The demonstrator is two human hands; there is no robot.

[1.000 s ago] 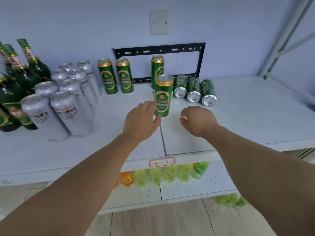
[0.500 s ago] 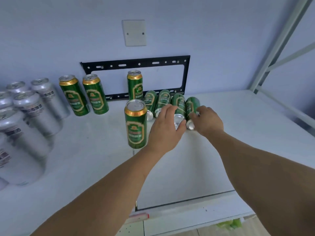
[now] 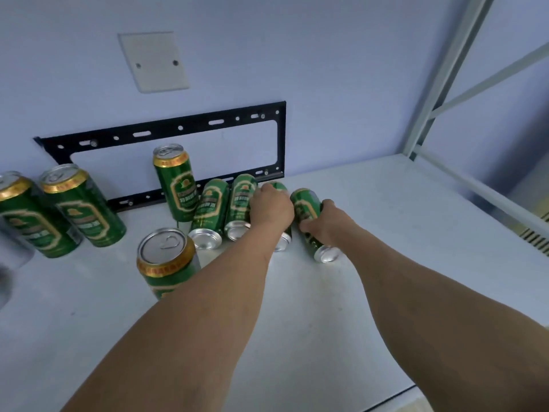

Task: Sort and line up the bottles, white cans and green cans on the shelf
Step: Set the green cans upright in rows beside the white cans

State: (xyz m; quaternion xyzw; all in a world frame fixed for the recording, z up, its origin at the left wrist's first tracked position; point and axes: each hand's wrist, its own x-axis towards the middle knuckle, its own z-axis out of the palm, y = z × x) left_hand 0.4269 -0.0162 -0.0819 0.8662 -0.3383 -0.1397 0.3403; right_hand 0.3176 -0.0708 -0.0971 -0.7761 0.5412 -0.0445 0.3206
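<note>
- Both hands grab cans lying on the white shelf (image 3: 416, 248): the left hand (image 3: 271, 208) wraps the third lying can (image 3: 280, 243), the right hand (image 3: 323, 221) holds the fourth lying can (image 3: 306, 203).
- Two more lying cans (image 3: 209, 208) touch, just left.
- An upright can (image 3: 175, 181) stands behind; a near can (image 3: 165, 260) stands in front.
- Two green cans (image 3: 83, 208) stand far left.

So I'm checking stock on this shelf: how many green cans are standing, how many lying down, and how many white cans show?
Green cans standing: 4
Green cans lying down: 4, one held by the left hand, one by the right hand
White cans: 1 blurred at the left edge
Total: 9
</note>
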